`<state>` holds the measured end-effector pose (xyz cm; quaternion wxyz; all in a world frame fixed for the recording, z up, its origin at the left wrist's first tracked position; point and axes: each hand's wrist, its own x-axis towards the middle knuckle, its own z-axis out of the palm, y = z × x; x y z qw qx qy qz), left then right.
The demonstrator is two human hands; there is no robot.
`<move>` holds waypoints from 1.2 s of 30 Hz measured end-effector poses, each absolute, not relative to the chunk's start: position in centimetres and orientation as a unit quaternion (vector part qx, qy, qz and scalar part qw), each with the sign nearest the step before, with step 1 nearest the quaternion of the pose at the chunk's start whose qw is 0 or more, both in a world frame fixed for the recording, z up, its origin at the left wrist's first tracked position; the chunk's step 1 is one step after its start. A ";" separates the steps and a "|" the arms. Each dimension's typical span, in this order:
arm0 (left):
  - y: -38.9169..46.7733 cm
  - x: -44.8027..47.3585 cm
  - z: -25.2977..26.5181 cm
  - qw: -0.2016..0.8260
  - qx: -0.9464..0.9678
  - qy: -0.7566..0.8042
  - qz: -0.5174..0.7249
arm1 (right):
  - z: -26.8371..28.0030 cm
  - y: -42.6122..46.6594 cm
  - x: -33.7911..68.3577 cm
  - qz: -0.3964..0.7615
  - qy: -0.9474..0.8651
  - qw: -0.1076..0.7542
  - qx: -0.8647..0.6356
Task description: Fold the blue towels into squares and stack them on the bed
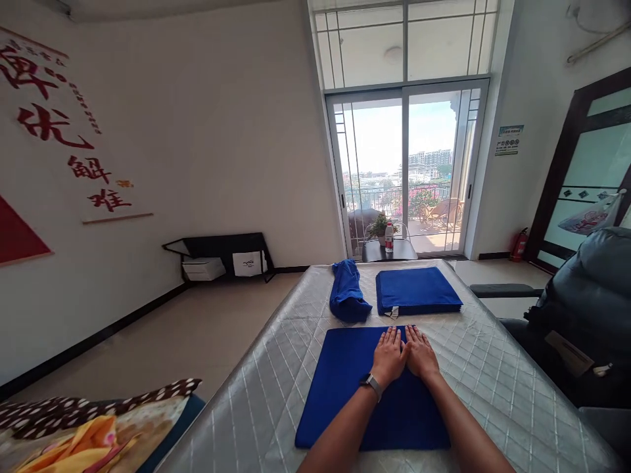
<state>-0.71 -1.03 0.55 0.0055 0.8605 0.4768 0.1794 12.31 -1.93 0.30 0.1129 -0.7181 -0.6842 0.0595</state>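
Left hand (pixel 391 355) and right hand (pixel 421 353) lie palm-down, fingers nearly together, pinching nothing, on the far-right part of a flat, rectangular blue cloth (pixel 332 394), near on a silvery quilted mattress (pixel 256 368); uneven sideways pressure might ruck it.

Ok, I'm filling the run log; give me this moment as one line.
left hand: palm-down on near blue cloth | right hand: same, alongside | beyond: crumpled cloth, folded stack
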 end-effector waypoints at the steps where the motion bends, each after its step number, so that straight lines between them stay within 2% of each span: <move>1: -0.6 -0.6 0.4 0.011 0.856 0.486 0.175 | 0.3 -1.9 12.3 0.059 -0.683 0.111 -0.720; 5: 0.4 -3.5 -0.1 0.011 0.840 0.520 0.157 | 0.5 -1.9 12.2 0.057 -0.677 0.112 -0.725; 14: 2.6 -16.9 -0.1 -0.049 0.764 0.629 0.136 | 1.0 -2.2 11.9 0.067 -0.668 0.114 -0.732; 20: 2.1 -19.3 -0.5 -0.055 0.757 0.636 0.143 | 1.2 -2.2 11.9 0.062 -0.667 0.104 -0.736; 27: 2.8 -16.9 2.0 -0.033 0.717 0.685 0.129 | 1.1 -2.1 11.8 0.048 -0.670 0.089 -0.735; 30: 2.0 -12.2 2.8 -0.038 0.761 0.625 0.168 | 1.0 -2.1 11.8 0.049 -0.668 0.090 -0.737; 36: -0.7 -1.6 1.5 0.025 0.849 0.474 0.234 | 0.5 -2.1 12.1 0.036 -0.681 0.082 -0.727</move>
